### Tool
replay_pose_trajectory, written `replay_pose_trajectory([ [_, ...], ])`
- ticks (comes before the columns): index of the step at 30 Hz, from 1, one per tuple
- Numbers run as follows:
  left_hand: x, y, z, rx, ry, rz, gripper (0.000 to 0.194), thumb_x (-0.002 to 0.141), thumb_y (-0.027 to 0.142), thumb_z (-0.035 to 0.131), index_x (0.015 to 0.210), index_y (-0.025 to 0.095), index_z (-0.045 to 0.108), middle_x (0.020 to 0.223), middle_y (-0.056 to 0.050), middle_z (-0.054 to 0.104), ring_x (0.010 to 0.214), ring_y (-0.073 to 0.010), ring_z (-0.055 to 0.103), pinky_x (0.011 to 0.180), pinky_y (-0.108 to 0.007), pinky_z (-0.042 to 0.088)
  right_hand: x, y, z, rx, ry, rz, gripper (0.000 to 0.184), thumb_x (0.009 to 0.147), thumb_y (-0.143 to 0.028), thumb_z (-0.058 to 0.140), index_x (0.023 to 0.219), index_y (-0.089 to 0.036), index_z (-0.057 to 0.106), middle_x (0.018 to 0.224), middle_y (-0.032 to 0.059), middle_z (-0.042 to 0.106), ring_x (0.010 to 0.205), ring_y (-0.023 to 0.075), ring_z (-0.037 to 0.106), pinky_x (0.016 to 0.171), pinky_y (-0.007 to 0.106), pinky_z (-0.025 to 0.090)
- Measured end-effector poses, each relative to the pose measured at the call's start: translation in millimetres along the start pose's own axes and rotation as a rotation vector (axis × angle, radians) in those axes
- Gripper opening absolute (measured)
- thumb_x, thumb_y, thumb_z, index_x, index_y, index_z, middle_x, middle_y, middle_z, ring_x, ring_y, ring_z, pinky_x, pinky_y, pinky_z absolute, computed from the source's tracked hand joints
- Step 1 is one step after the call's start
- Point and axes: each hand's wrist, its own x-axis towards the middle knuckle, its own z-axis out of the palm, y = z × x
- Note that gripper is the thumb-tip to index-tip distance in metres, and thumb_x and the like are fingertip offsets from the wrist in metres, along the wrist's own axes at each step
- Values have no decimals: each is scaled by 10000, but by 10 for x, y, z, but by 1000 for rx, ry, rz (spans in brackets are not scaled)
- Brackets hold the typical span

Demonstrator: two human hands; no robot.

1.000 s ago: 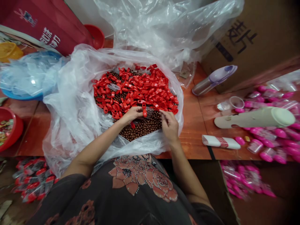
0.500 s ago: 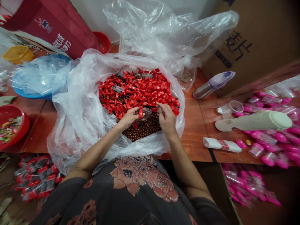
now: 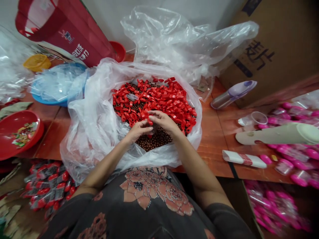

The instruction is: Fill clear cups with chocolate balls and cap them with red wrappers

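Observation:
My left hand [image 3: 138, 132] is closed in a pinch on a small red plastic piece [image 3: 150, 121], low over the heap. My right hand [image 3: 164, 123] meets it from the other side, its fingers curled over the same piece. Whatever lies between the palms is mostly hidden by the fingers. Beneath them, an open white plastic bag [image 3: 86, 127] holds many glossy red plastic pieces [image 3: 166, 99] and a bed of small round brown balls [image 3: 152, 142]. One clear plastic tube [image 3: 132, 97] lies among the red pieces.
At left stand a blue basin [image 3: 50, 99] of clear bags, a red bowl [image 3: 23, 116] of wrapped sweets and a maroon bag [image 3: 74, 36]. At right are a lilac-lidded flask [image 3: 233, 94], pale cylinder [image 3: 274, 133], pink-capped containers [image 3: 299, 177] and carton [image 3: 281, 69]. Red-capped packs [image 3: 51, 186] lie below.
My right hand has moved left from the red pieces to meet my left hand at the held piece. The whole view has shifted, with things now further right.

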Motion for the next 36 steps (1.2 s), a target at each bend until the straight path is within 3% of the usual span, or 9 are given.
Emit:
replay_pose_trajectory([
  [3,22,-49,-15,72,-4,14,417,641,311,837,983,112,707,933,-60,696,826,-158,641,800,-326,536,32,22,25,8,-32,5,407,723,-415,757,1060,-209,660,805,-12,677,725,129,607,738,286,488],
  [6,34,-86,-13,142,-14,18,405,663,330,822,975,104,699,918,-63,699,795,-146,632,768,-303,530,35,45,14,31,-11,-28,402,706,-347,757,1068,-207,652,831,-12,665,758,129,602,759,286,494],
  [10,-15,-67,-8,57,-56,-1,441,696,312,808,1081,144,674,1070,-93,695,906,-171,648,791,-309,546,-66,13,-80,117,233,-192,473,763,-312,679,1226,-276,589,981,-9,639,853,126,596,812,289,507],
  [12,-60,-26,-6,-27,-62,5,432,710,290,802,1096,154,664,1100,-96,691,960,-182,654,849,-340,549,-160,-10,-159,163,287,-195,496,801,-322,631,1289,-307,544,1036,-3,635,846,128,601,793,303,524],
  [17,-113,51,22,-120,-27,42,423,686,240,824,1059,153,643,1085,-88,708,975,-193,669,914,-391,535,-409,-1,-283,163,255,-93,510,832,-316,576,1340,-308,528,965,8,666,725,126,578,662,298,526],
  [24,-42,-40,39,-123,-12,43,417,705,235,817,1086,167,661,1077,-65,717,930,-150,672,863,-298,546,-596,23,-175,126,204,-32,457,827,-438,635,1244,-253,639,855,8,673,578,90,458,529,248,409],
  [27,-47,-49,56,-100,-25,43,415,705,247,817,1081,162,664,1055,-65,721,931,-155,672,860,-306,551,-623,33,-134,11,242,-49,440,818,-423,661,1212,-228,656,792,-8,660,566,88,452,539,246,404],
  [30,-70,-29,89,-79,-34,42,425,691,263,826,1068,151,664,1033,-74,723,942,-170,671,861,-316,551,-634,52,-116,-93,305,-88,425,857,-423,612,1236,-231,619,842,9,677,634,118,534,589,268,452],
  [36,-90,-27,107,-55,-37,36,439,690,288,828,1071,149,660,1022,-75,722,924,-164,673,851,-305,546,-652,115,-157,-68,320,-96,327,906,-456,535,1137,-232,597,781,-7,677,653,124,591,616,265,472],
])
